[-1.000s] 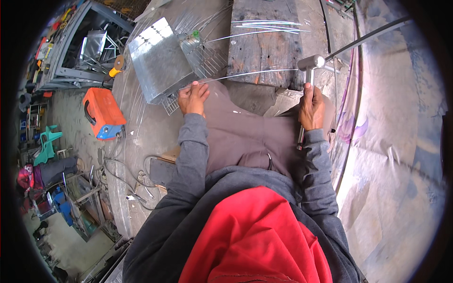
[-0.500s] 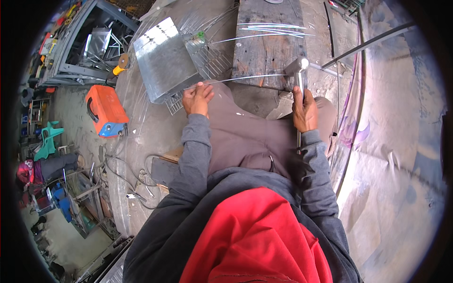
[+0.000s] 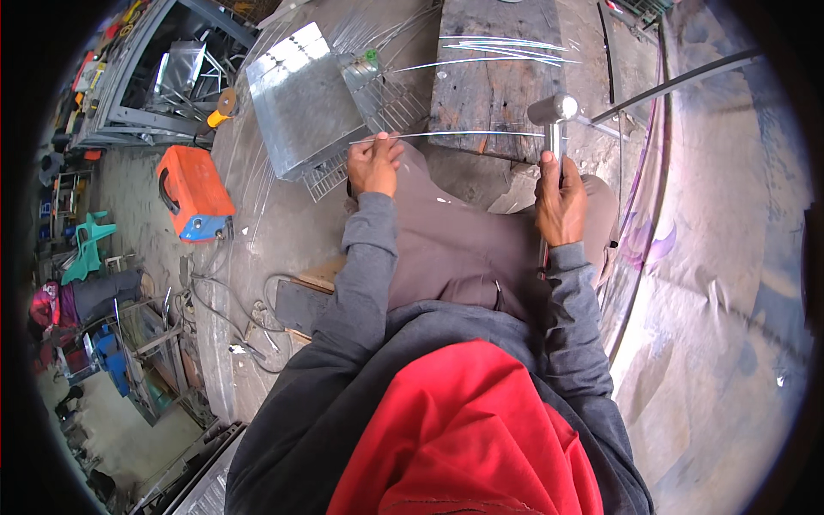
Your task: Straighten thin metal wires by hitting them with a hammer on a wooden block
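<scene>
Between the fingers of my left hand (image 3: 375, 165) is the left end of a thin metal rod (image 3: 463, 133). The rod runs to the right across the near part of a worn wooden board (image 3: 489, 94). My right hand (image 3: 561, 199) is wrapped round the handle of a metal hammer (image 3: 554, 110), whose head stands up over the board's right edge, close to the rod's far end. Whether head and rod touch, I cannot tell. Several loose rods (image 3: 506, 50) lie across the farther part of the board.
A sheet-metal box (image 3: 300, 103) rests on wire grids (image 3: 396, 107) left of the board. Farther left are an orange machine (image 3: 194, 193) with cables, an angle grinder (image 3: 223, 107) and a metal frame (image 3: 142, 120). A long bar (image 3: 678, 86) slants at the right beside a hanging sheet (image 3: 712, 257).
My left hand has moved right and slightly away from me with the rod. The hammer's head has shifted a little to the right and farther away, and its face has turned.
</scene>
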The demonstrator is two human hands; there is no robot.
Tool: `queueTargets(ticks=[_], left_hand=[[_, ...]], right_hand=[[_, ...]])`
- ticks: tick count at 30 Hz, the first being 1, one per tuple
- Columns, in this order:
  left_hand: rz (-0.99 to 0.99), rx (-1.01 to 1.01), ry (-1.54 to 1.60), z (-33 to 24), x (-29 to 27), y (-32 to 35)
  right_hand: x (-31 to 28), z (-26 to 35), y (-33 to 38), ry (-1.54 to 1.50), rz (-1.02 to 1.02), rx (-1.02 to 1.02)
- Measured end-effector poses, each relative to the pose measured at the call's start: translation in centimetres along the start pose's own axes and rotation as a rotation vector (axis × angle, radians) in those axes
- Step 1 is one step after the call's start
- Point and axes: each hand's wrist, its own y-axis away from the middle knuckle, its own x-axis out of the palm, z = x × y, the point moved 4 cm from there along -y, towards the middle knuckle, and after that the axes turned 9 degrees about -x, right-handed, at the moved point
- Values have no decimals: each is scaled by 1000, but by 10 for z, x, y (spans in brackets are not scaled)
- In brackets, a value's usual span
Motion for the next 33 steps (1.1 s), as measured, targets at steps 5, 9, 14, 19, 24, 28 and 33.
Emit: queueTargets(ticks=[5, 9, 14, 19, 24, 28, 33], left_hand=[[-15, -19, -11, 1, 2, -1], [-5, -11, -30, 0, 5, 0], [-8, -28, -17, 4, 2, -5], [-1, -25, -19, 5, 8, -4], [43, -14, -61, 3, 9, -4], [36, -18, -73, 4, 14, -3], [46, -42, -62, 1, 18, 1]], right_hand=[[-3, 1, 1, -59, -80, 37], [-4, -13, 5, 9, -118, -20], [-5, -16, 0, 179, 42, 72], [5, -18, 6, 297, -40, -156], [8, -15, 8, 161, 12, 19], [5, -13, 6, 187, 12, 1], [5, -10, 12, 157, -10, 89]])
